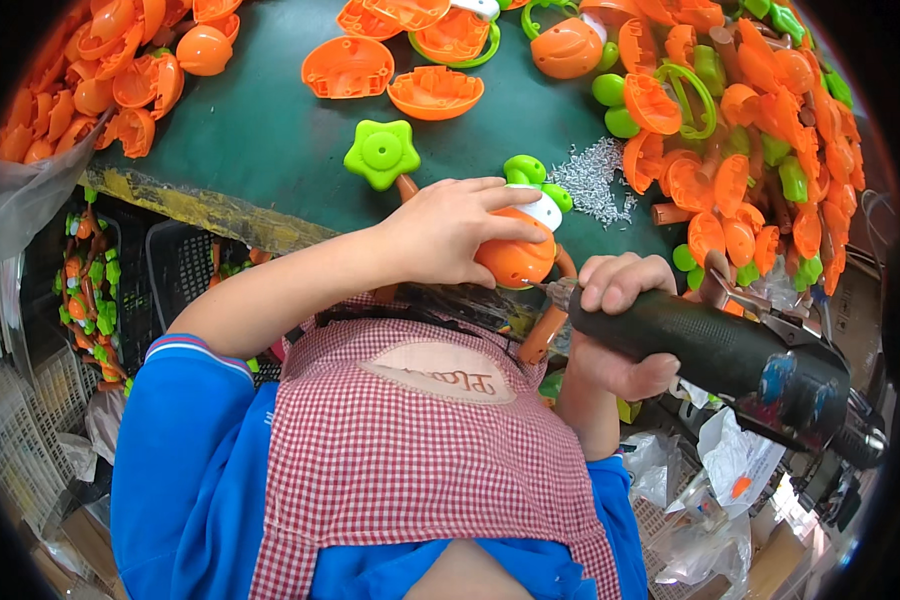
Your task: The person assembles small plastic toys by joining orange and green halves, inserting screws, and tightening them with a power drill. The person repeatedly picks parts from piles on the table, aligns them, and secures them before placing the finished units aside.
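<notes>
My left hand is closed around a rounded orange plastic toy at the near edge of the table. The toy has a white section and green knobs on its far side. In my right hand is a black power screwdriver, lying nearly level. Its thin bit points left and meets the toy's near right side; whether it sits in a screw is too small to tell. A green star-shaped piece on a brown stem lies beyond my left wrist. Another brown tube shows below the toy.
Small silver screws lie heaped on the green table. Orange shell halves rest at the far side. A large pile of orange and green parts rises at right, another orange pile at far left. Black crates stand below left.
</notes>
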The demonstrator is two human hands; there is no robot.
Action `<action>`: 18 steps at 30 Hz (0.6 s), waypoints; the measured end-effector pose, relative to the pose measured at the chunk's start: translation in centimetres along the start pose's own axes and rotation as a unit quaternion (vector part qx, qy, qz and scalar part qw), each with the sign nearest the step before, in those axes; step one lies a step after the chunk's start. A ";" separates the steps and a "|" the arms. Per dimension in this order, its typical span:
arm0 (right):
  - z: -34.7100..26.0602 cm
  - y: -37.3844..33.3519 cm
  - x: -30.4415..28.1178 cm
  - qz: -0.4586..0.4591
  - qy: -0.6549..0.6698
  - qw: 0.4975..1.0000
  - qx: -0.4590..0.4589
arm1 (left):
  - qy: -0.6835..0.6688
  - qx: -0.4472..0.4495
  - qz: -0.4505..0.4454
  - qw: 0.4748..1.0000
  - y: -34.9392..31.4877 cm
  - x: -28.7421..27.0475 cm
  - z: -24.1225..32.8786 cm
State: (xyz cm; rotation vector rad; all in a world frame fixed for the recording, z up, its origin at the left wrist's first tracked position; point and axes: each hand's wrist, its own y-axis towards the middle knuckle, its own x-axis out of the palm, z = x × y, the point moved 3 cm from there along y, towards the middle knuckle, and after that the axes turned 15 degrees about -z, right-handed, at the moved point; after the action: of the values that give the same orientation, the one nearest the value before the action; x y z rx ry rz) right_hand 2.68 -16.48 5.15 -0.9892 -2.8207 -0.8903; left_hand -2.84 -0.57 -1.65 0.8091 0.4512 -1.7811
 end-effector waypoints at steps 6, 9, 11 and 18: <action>0.6 -0.4 0.6 -0.042 -0.036 0.990 0.132 | -0.043 -0.023 -0.009 0.999 0.0 0.4 -0.1; 1.6 -1.1 0.6 -0.056 -0.048 0.983 0.169 | -0.042 -0.014 0.000 0.999 0.0 0.4 -0.3; 1.9 -1.1 1.1 -0.062 -0.059 0.983 0.162 | -0.048 -0.010 0.002 0.999 0.0 0.7 -0.3; 3.3 -1.0 0.6 -0.141 0.007 0.982 0.125 | -0.068 -0.023 0.014 0.997 -0.4 0.9 -0.8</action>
State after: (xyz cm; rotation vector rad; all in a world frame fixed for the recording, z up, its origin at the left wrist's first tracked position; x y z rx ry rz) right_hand 2.19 -15.01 2.00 -0.5606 -3.0103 -0.5321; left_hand -3.09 -0.48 -2.87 0.6553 0.3872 -1.7804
